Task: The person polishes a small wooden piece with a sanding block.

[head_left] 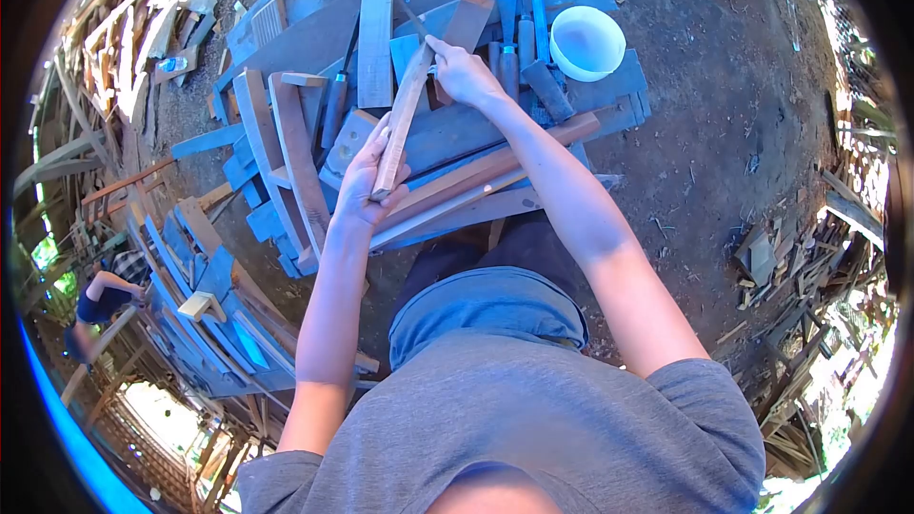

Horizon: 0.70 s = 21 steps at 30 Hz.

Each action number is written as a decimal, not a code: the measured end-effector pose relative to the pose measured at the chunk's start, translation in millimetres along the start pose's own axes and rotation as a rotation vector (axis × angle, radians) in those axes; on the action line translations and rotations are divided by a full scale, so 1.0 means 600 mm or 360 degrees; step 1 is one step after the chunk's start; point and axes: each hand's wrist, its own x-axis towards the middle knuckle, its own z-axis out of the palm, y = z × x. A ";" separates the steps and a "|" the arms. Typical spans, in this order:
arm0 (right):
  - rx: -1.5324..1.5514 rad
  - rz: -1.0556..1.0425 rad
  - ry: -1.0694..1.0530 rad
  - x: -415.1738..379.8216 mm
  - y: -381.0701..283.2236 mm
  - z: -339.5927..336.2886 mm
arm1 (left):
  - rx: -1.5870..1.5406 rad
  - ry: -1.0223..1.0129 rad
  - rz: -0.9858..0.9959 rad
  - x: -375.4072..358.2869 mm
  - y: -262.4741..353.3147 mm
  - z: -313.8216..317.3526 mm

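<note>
My left hand point(367, 174) is wrapped round the lower end of a narrow wooden piece point(404, 122), which slants up and away over the workbench point(619, 100). At its upper end my right hand point(463, 73) is closed on a thin, dark tool point(411, 13), whose tip points up and left. The tool is partly hidden by my fingers, so I cannot tell its kind. Beneath and around my hands lie wooden boards, among them an upright-lying plank point(376, 46) and a reddish block point(468, 21). Chisel-like tools with handles point(509, 70) lie right of my right hand.
A white bucket point(587, 44) stands at the bench's right side. Long curved wooden pieces point(302, 157) lie at the left. A second bench point(224, 324) and a bent-over person point(107, 295) are at the lower left. Scrap wood point(762, 257) lies on the ground at right.
</note>
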 end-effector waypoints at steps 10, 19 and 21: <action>0.0080 -0.0049 0.0101 -0.006 0.023 0.024 | 0.0051 -0.0014 0.0004 -0.003 0.004 0.001; 0.0229 0.0029 -0.0086 -0.017 0.011 0.005 | -0.0054 -0.0049 -0.0054 -0.001 0.012 -0.007; 0.0216 0.0098 -0.0016 0.003 0.008 0.017 | -0.0086 -0.0111 -0.0057 0.002 0.012 -0.014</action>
